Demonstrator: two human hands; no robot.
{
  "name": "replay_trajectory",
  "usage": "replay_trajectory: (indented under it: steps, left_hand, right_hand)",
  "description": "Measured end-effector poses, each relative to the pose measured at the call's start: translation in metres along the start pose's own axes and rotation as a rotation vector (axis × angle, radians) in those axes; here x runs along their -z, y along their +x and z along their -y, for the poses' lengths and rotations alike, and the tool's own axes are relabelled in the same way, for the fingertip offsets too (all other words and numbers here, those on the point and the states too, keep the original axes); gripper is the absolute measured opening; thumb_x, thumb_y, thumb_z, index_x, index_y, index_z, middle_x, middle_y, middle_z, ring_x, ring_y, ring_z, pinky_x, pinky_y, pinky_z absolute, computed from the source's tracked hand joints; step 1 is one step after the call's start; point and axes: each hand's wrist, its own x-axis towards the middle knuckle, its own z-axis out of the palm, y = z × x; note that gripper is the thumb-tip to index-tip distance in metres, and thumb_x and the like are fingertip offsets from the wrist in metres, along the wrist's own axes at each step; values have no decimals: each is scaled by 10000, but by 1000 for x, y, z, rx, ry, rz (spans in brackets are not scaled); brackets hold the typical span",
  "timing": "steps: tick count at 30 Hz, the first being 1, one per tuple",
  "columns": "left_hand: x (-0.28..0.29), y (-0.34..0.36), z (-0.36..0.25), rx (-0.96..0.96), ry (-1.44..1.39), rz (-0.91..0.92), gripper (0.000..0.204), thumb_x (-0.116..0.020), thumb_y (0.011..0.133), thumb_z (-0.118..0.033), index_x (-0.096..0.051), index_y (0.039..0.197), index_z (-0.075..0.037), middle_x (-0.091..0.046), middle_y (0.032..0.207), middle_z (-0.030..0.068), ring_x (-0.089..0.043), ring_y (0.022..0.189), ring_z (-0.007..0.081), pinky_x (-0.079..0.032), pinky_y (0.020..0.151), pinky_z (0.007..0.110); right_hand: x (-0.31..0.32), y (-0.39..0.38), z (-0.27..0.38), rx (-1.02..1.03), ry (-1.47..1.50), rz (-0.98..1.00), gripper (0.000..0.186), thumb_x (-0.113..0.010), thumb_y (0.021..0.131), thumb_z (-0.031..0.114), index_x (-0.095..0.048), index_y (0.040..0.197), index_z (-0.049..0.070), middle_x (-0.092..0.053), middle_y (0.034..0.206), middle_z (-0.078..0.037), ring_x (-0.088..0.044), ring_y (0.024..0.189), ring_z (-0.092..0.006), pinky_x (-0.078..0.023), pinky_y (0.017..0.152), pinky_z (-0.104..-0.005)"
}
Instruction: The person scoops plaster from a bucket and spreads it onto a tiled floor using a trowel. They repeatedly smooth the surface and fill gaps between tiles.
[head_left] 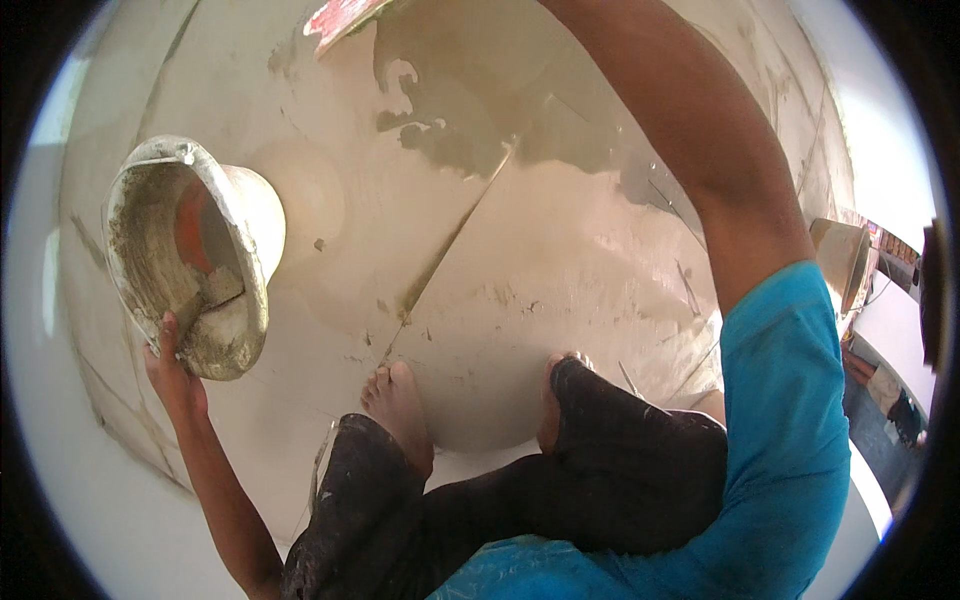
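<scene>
A person's left hand [172, 372] is gripping the rim of a mortar-caked pan [190, 255], its grip clamped on it, low at left. The right arm [690, 130] is reaching up to a trowel [340, 20] by wet plaster [470, 90]; that hand's grip cannot be seen.

Single head view, fisheye, looking steeply down from the person's head onto the floor [560, 260] close below. Bare feet [400, 410] near; rim bends straight edges.
</scene>
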Motion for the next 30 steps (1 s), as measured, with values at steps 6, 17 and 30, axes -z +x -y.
replay_trajectory:
  steps: [6,17,30]
  left_hand:
    - [6,0,-1,8,31,-36,674,-712,843,-277,-361,1312,57,-488,1258,189,-508,1164,266,-461,954,380]
    - [20,-2,-1,-9,16,-46,709,-683,867,-308,-322,1376,29,-478,1303,164,-476,1203,260,-392,1004,366]
    - [46,-18,2,-21,60,-156,677,-606,915,-342,-305,1398,24,-403,1403,157,-371,1316,322,-323,1089,412]
  right_hand:
    - [15,-38,21,24,-8,143,193,-569,794,131,-670,957,146,-678,909,-95,-642,886,-281,-489,722,-422]
    - [6,-120,17,42,-30,120,197,-595,799,145,-675,978,133,-673,920,-117,-641,845,-286,-484,703,-428]
    - [-31,-209,-186,-895,-226,-208,283,-534,880,237,-653,1111,127,-651,1114,-133,-607,1047,-320,-488,882,-440]
